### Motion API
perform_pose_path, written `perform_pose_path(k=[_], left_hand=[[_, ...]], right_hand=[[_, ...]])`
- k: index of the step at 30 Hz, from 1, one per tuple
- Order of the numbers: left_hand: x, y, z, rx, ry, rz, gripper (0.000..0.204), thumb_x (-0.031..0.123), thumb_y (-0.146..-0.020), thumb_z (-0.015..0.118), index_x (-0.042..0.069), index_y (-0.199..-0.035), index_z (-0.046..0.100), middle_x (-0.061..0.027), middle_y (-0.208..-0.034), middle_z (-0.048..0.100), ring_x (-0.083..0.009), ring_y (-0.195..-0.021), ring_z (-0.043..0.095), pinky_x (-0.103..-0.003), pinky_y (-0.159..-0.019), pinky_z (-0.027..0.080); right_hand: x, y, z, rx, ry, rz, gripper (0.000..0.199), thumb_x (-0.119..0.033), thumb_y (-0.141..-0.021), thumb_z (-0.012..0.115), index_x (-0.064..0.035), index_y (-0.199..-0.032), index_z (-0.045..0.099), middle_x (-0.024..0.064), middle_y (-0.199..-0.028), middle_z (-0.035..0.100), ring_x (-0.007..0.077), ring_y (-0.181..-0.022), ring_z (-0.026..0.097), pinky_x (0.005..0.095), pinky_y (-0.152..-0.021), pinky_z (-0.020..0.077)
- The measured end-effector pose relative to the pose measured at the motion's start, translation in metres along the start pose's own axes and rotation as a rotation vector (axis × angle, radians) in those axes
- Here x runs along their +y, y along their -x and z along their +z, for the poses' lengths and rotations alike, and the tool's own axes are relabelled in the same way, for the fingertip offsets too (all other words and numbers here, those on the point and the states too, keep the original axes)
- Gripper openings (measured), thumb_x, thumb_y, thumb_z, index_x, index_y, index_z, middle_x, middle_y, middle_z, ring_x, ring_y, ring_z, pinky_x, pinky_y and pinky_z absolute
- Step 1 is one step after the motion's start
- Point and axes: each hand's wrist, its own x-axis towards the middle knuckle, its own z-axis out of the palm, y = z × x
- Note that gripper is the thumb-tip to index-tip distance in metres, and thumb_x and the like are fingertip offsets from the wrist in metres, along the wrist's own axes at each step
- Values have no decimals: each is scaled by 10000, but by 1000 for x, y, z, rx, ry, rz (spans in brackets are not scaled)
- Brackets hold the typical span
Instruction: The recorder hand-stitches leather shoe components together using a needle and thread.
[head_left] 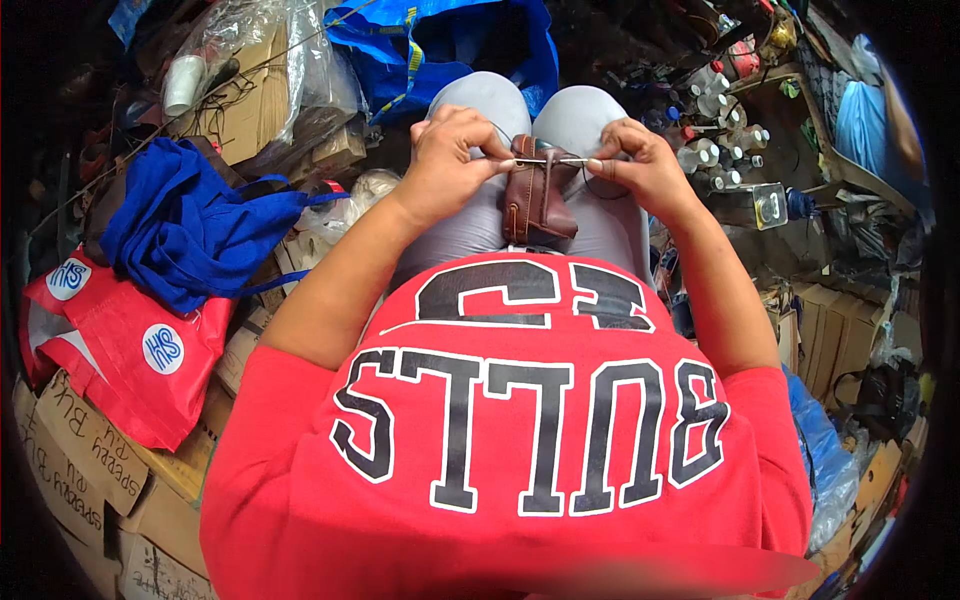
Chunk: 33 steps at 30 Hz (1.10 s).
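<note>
A brown leather shoe (540,205) with pale stitching along its edge sits between my knees, on grey trousers (466,215). My left hand (455,160) is closed in a pinch at its left side, on the end of a thin metal needle (532,161). On the other side my right hand (640,165) pinches a similar thin needle (574,160) between thumb and fingers. The two slim shafts point toward each other across the top of the leather; whether they join there I cannot tell. Dark thread curves near both hands.
Blue bags (200,225) and a red bag (150,350) lie at left, above cardboard boxes (95,450). A large blue bag (455,45) is beyond my knees. Several plastic bottles (750,205) crowd the right side, with stacked cardboard (830,335) nearer me.
</note>
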Motion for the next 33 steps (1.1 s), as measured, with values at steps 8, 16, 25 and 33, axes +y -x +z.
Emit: perform_pose_path(k=[8, 16, 25, 33], left_hand=[[46, -9, -6, -282, -515, 157, 105, 96, -822, 541, 120, -918, 576, -68, -862, 642, -233, -883, 606, -430, -823, 347], [44, -16, -12, -510, -691, 265, 172, 84, -804, 522, 125, -970, 548, -65, -833, 640, -236, -861, 616, -414, -847, 361], [6, 24, -68, -333, -596, 259, 165, 55, -781, 534, 112, -933, 561, -50, -801, 592, -240, -815, 573, -371, -802, 372], [30, -10, -61, 15, 468, -31, 87, 95, -935, 536, 25, -979, 564, -96, -892, 644, -191, -853, 634, -292, -817, 477]], right_hand=[[-45, -14, -1, -333, 130, 271, 80, -82, -837, 626, -31, -846, 565, 49, -701, 571, 164, -686, 562, 308, -749, 426], [-42, -19, 4, -421, 760, -157, 104, -92, -784, 569, -128, -877, 597, 96, -782, 648, 287, -828, 623, 392, -835, 400], [-21, 10, -34, -276, 807, -190, 55, -71, -788, 564, -106, -822, 538, 72, -721, 606, 288, -788, 589, 395, -853, 396], [-29, -12, -15, 208, -637, 203, 243, -249, -905, 614, -9, -940, 607, 49, -884, 617, 128, -849, 595, 272, -814, 468]])
